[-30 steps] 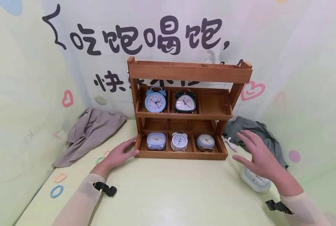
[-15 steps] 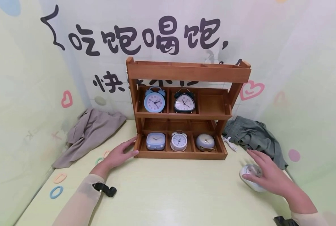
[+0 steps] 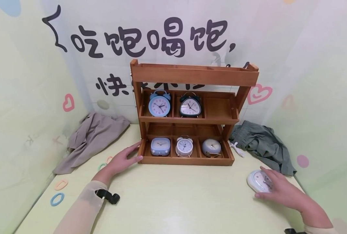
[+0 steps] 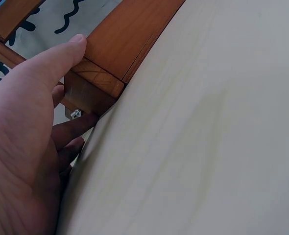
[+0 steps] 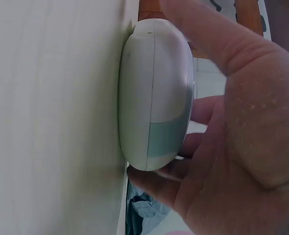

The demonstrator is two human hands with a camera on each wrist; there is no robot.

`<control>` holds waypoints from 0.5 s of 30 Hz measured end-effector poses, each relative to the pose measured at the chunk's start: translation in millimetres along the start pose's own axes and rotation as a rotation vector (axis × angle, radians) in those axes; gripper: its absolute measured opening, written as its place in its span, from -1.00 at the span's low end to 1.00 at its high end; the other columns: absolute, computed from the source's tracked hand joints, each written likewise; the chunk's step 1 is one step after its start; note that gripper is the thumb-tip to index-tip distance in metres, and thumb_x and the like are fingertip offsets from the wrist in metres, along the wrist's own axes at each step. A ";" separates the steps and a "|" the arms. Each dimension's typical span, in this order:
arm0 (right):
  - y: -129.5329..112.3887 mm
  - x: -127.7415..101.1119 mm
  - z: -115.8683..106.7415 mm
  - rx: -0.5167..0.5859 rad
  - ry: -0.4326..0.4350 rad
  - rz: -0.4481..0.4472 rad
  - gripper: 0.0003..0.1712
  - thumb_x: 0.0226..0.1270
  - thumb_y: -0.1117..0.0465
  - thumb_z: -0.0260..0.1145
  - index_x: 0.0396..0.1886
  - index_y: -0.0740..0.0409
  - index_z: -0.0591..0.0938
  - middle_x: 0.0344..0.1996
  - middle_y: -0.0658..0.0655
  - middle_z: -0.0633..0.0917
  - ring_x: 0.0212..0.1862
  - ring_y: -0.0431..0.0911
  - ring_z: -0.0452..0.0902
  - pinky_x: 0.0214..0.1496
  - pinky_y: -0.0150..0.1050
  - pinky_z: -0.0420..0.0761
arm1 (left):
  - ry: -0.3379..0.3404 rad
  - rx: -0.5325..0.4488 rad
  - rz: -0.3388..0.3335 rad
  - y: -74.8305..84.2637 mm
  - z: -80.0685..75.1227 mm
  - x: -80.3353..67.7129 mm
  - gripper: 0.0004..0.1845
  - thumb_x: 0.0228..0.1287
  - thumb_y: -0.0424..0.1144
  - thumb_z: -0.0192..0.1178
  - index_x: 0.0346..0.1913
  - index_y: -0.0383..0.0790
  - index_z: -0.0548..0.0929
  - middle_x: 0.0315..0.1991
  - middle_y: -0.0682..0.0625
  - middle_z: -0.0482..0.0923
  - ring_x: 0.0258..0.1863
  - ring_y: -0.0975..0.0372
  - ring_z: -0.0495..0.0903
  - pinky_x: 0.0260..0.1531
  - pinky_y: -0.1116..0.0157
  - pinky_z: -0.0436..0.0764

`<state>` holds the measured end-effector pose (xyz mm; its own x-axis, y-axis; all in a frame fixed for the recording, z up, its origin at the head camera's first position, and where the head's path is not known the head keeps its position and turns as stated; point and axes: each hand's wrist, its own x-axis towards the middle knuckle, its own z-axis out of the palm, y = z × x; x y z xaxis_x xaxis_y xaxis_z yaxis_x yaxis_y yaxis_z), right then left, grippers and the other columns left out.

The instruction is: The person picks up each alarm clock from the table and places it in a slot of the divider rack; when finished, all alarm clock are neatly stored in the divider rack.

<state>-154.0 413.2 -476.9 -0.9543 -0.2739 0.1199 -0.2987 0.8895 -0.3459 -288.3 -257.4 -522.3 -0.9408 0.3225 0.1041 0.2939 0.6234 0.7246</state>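
Observation:
In the head view my left hand (image 3: 122,162) rests against the left end of a brown wooden shelf rack (image 3: 188,161). Its thumb touches the front corner, with relaxed fingers along the side wall. On the table at right, my right hand (image 3: 281,191) spans a white oval alarm clock (image 3: 256,180), thumb on the near side and fingers round the far side; the palm hides part of its face. The right wrist view shows the same clock (image 5: 149,93) edge-on, against the table. The rack's middle tier bears a blue twin-bell clock (image 3: 159,106) and a dark triangular clock (image 3: 190,107).
Along the bottom tier stand a blue square clock (image 3: 160,147), a white twin-bell clock (image 3: 184,147) and a round grey-blue clock (image 3: 211,147). Cloths lie at left (image 3: 94,136) and right (image 3: 262,143), a white cable (image 3: 237,149) near the right one. Small rings (image 3: 57,199) lie at left.
My right hand has come down and back from beside the rack to the white oval clock, its fingers now round it. The left hand keeps its place on the rack.

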 end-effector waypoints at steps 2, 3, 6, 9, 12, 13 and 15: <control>1.0 -0.2 1.6 -0.011 -0.015 0.015 0.42 -0.01 -0.21 0.85 0.60 0.56 0.36 0.33 0.63 0.54 0.27 0.46 0.53 0.19 0.41 0.59 | -0.002 0.000 -0.004 0.0 0.0 -0.4 -0.12 0.56 0.35 0.30 0.79 0.35 0.23 0.69 -0.10 0.37 0.69 -0.17 0.26 0.59 -0.37 0.23; 1.4 -0.2 2.2 -0.016 -0.022 0.022 0.43 -0.01 -0.22 0.84 0.60 0.57 0.35 0.32 0.63 0.55 0.26 0.45 0.53 0.19 0.40 0.59 | -0.002 0.001 -0.005 -0.1 0.1 -0.5 -0.12 0.56 0.36 0.30 0.79 0.36 0.23 0.68 -0.10 0.38 0.69 -0.17 0.26 0.59 -0.37 0.23; 1.6 0.1 3.4 -0.033 -0.024 0.026 0.45 -0.02 -0.24 0.84 0.60 0.58 0.35 0.31 0.62 0.56 0.26 0.45 0.54 0.20 0.39 0.60 | -0.003 -0.001 -0.009 -0.2 0.2 -0.9 -0.13 0.55 0.36 0.30 0.79 0.37 0.23 0.68 -0.10 0.38 0.69 -0.16 0.27 0.59 -0.37 0.24; 0.5 1.8 3.5 -0.044 -0.008 0.020 0.43 -0.01 -0.25 0.83 0.58 0.59 0.37 0.30 0.62 0.58 0.25 0.44 0.55 0.18 0.38 0.61 | -0.001 -0.001 -0.009 -0.1 0.2 -0.8 -0.13 0.56 0.36 0.30 0.79 0.37 0.23 0.68 -0.10 0.38 0.69 -0.16 0.28 0.59 -0.37 0.25; 0.0 4.4 3.6 -0.058 0.015 0.011 0.41 0.02 -0.26 0.82 0.56 0.60 0.39 0.27 0.62 0.61 0.21 0.42 0.58 0.15 0.35 0.63 | 0.000 -0.004 -0.010 0.3 0.1 -0.5 -0.13 0.55 0.36 0.30 0.79 0.37 0.23 0.68 -0.10 0.38 0.69 -0.15 0.28 0.59 -0.36 0.25; 0.4 5.5 3.7 -0.061 0.019 0.011 0.40 0.03 -0.26 0.82 0.56 0.60 0.39 0.25 0.62 0.61 0.20 0.41 0.58 0.13 0.33 0.64 | 0.000 -0.006 -0.010 0.5 0.1 -0.3 -0.13 0.55 0.36 0.31 0.79 0.37 0.23 0.68 -0.10 0.38 0.69 -0.15 0.28 0.59 -0.36 0.24; 2.4 7.1 4.3 -0.067 0.032 0.008 0.38 0.03 -0.27 0.81 0.55 0.59 0.41 0.23 0.60 0.63 0.17 0.39 0.59 0.08 0.30 0.65 | 0.001 -0.007 -0.007 0.8 0.1 0.1 -0.12 0.55 0.36 0.31 0.79 0.36 0.24 0.68 -0.10 0.39 0.69 -0.15 0.28 0.60 -0.36 0.24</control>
<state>-161.6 411.9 -480.9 -0.9555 -0.2554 0.1476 -0.2883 0.9144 -0.2841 -288.1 -256.8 -521.8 -0.9430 0.3173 0.1002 0.2863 0.6205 0.7301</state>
